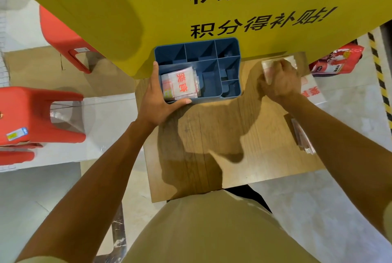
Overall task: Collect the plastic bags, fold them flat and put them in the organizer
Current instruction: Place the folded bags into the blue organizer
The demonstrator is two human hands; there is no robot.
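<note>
A blue organizer (pixel 231 91) with several compartments stands at the far end of a small wooden table (pixel 212 135). Folded clear plastic bags with red print (pixel 180 84) lie in its large front-left compartment. My left hand (pixel 157 103) grips the organizer's front-left corner, thumb along the front rim and fingers up the left wall. My right hand (pixel 280 81) is to the right of the organizer, its fingers curled round a folded plastic bag (pixel 268 65) on the table's far right. A few more folded bags (pixel 301 133) lie at the table's right edge.
A big yellow board (pixel 191 8) with black characters leans over the table's far end. Red plastic stools (pixel 31 114) stand on the left. A red printed package (pixel 337 59) and a white bag with red print (pixel 314 91) lie on the floor to the right.
</note>
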